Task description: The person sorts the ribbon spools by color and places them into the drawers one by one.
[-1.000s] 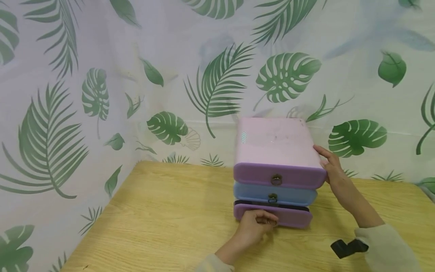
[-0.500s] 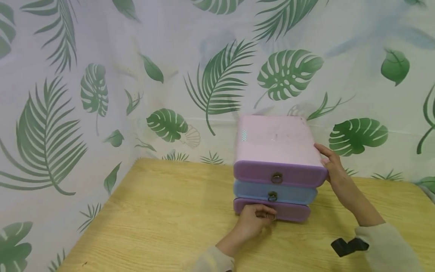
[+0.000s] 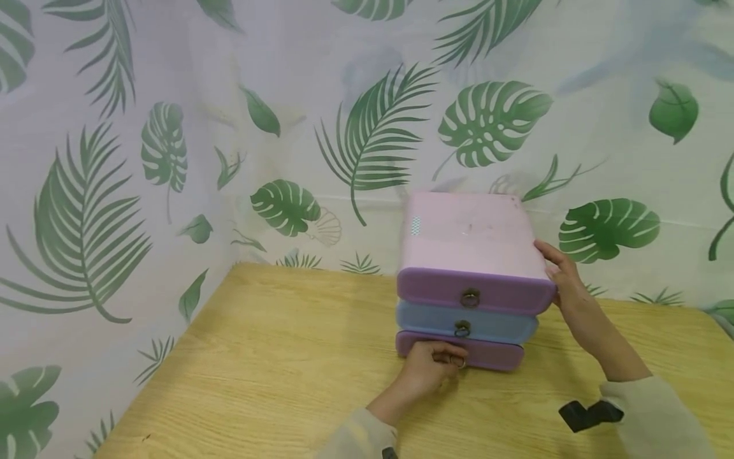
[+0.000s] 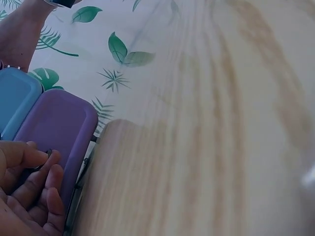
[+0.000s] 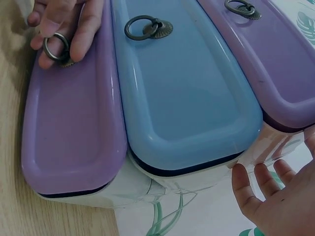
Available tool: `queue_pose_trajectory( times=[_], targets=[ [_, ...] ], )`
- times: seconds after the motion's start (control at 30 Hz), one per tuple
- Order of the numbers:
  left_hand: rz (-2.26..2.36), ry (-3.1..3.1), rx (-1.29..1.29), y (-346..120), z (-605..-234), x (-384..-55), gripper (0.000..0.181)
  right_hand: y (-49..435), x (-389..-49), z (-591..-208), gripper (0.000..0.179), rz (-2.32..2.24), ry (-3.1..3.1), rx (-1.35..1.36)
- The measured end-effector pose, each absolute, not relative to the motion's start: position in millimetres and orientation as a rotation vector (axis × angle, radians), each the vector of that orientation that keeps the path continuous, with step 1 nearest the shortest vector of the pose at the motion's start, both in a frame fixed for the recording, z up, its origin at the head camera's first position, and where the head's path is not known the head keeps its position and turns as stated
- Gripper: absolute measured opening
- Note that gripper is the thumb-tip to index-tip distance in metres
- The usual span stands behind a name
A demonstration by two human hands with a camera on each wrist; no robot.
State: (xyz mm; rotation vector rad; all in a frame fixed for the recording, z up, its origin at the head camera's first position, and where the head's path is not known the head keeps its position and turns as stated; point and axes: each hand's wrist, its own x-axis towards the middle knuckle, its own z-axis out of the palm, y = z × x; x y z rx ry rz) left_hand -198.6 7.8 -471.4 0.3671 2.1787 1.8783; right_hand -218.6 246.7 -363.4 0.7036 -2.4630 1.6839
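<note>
A three-tier drawer box with a pale pink top (image 3: 467,233) stands on the wooden table. Its fronts are purple at the top (image 3: 424,290), blue in the middle (image 3: 427,320) and purple at the bottom (image 3: 496,356). My left hand (image 3: 427,370) pinches the metal ring pull (image 5: 55,49) of the bottom drawer between thumb and fingers, and that drawer sits flush in the box. On the box's right side rests my right hand (image 3: 573,303), fingers extended along the wall, as the right wrist view also shows.
Ring pulls hang on the blue drawer (image 5: 142,28) and the top drawer (image 5: 239,7). Behind the table (image 3: 287,344) hangs a white sheet with green leaves (image 3: 287,207). A black strap (image 3: 590,415) sticks out at the right sleeve.
The bottom drawer, slightly out a second ago with a dark gap above it, has slid back into the box with my left hand on its ring. The right hand stays at the side.
</note>
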Motion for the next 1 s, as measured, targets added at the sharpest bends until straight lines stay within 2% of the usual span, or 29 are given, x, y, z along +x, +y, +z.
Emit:
queue_pose_trajectory(
  times=[0.3,1.0],
  targets=[
    [1.870,2.160,0.315,3.8,-471.4,-196.2,0.022,241.2,-218.0,-365.5,0.047,1.680,-2.474,0.713],
    [1.776,2.111,0.438,-18.6,-467.0,-187.3,0.029,248.5,-212.3,-365.4,0.046,1.530,-2.504,0.605]
  ],
)
